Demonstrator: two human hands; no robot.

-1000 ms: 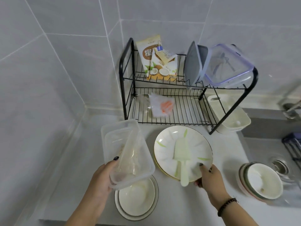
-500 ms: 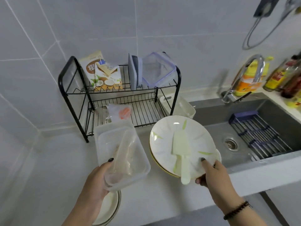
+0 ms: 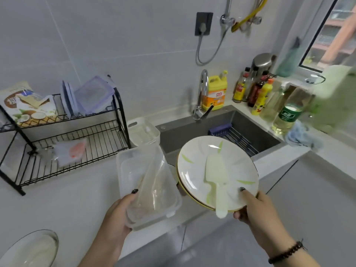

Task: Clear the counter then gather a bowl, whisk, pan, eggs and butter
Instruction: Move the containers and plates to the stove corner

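My left hand (image 3: 117,212) grips a clear plastic container (image 3: 133,170) with a crumpled clear bag (image 3: 154,187) inside, thumb over its near rim. My right hand (image 3: 256,207) holds a stack of white plates (image 3: 194,170) with green leaf marks by the near edge, thumb on top. A pale green rice paddle (image 3: 216,176) lies on the top plate, its handle sticking out over the rim. Both loads hang above the counter edge, just in front of the grey sink (image 3: 192,132).
A black two-tier dish rack (image 3: 119,105) stands at the left with a food bag, lids and a clear box. A white tray (image 3: 143,131) sits beside it. Tap (image 3: 202,93), yellow detergent and several bottles (image 3: 258,93) line the sink's back. A bowl (image 3: 32,249) rests at bottom left.
The view swung right toward the sink. Both hands carried the container and the plates with the paddle rightward, off the counter spot by the rack; the grips are unchanged.
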